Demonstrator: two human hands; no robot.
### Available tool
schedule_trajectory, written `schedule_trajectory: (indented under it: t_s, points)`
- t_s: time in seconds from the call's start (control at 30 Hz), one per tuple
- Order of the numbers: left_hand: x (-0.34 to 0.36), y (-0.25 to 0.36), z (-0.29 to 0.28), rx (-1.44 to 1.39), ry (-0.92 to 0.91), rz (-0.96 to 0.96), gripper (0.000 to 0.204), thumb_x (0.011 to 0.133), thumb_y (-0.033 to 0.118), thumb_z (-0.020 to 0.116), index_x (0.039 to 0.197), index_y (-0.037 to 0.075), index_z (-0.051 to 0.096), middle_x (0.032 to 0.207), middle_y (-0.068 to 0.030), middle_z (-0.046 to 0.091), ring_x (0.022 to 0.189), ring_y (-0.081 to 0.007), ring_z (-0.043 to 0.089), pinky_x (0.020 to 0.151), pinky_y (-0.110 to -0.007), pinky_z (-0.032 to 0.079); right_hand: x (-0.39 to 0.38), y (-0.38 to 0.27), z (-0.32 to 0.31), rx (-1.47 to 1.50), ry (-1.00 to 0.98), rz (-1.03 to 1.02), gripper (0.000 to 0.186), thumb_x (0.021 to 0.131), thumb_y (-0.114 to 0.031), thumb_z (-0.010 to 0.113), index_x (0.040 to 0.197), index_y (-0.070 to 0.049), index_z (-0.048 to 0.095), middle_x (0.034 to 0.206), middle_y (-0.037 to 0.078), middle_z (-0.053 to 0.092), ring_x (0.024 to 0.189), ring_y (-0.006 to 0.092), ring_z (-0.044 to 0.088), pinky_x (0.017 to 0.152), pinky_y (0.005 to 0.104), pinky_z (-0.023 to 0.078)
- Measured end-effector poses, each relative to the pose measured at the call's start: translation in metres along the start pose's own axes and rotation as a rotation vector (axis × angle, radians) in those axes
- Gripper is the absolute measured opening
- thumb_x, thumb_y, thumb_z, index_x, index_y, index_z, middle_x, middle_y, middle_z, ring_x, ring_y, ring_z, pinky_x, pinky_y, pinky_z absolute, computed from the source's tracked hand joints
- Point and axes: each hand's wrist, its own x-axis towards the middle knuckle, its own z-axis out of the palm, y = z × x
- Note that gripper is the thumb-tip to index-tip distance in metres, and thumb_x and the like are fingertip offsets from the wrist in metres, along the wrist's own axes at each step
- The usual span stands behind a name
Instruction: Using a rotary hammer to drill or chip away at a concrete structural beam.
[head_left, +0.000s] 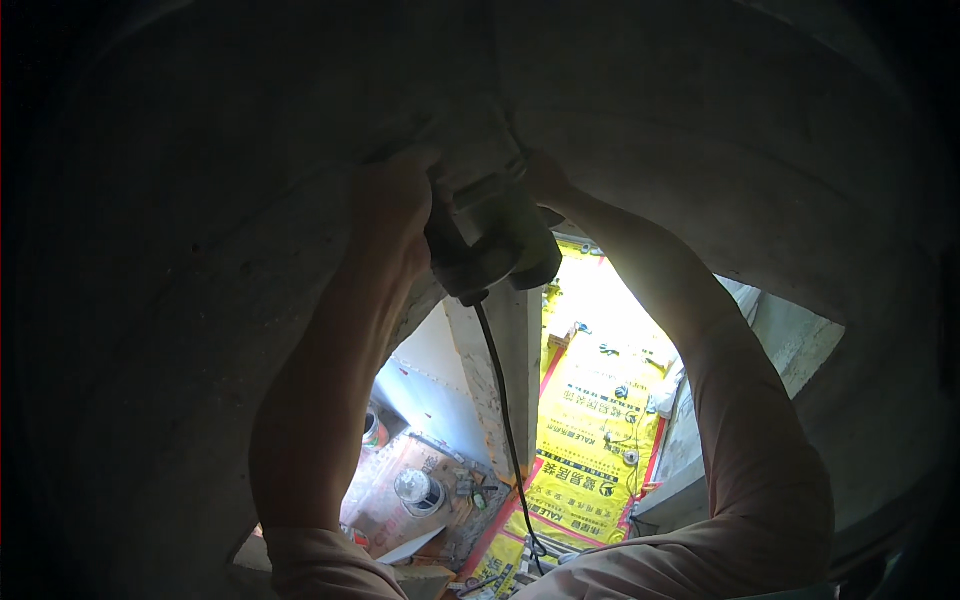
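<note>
Gripping power tool (490, 225) overhead — left hand (395, 205) clamped on body | right hand (540, 180) clamped beside | keep cord (500, 380) hanging free below — press evenly into concrete (250, 130)

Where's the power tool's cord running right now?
In the head view, the black cord drops from the rear of the power tool, held between the left hand and right hand, down the centre toward the yellow floor sheeting.

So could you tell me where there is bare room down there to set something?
The clearest patch is the yellow floor sheet, between the concrete pillar and the right-hand ledge, with only small fittings scattered on it. Left of the pillar is crowded: round containers and clutter on a board. Overhead, the left hand and right hand grip the power tool, whose cord hangs down.
</note>
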Motion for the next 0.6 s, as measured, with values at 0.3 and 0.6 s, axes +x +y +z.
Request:
schedule_trajectory:
  t_s: [0.3,0.6]
  points:
    - [0.009,0.003,0.001,-0.064,-0.014,-0.014,0.009,0.086,0.013,0.061,0.082,0.005,0.06,0.069,-0.006,0.057,0.059,-0.0167,0.054,0.057,-0.033,0.045,0.013,0.01,-0.003,-0.075,-0.064,-0.034,0.039,0.079,-0.037,0.065,0.088,0.001,0.07,0.078,0.024,0.068,0.079,0.0394,0.069,0.069,0.0456,0.055]
    - [0.006,-0.006,-0.003,-0.013,-0.02,-0.033,0.015,0.087,0.015,0.061,0.073,0.009,0.059,0.064,-0.0026,0.055,0.057,-0.0145,0.051,0.055,-0.03,0.042,-0.003,-0.023,-0.021,-0.006,-0.096,0.067,0.044,0.082,-0.043,0.062,0.089,-0.001,0.069,0.083,0.028,0.067,0.084,0.0419,0.067,0.075,0.0482,0.054]
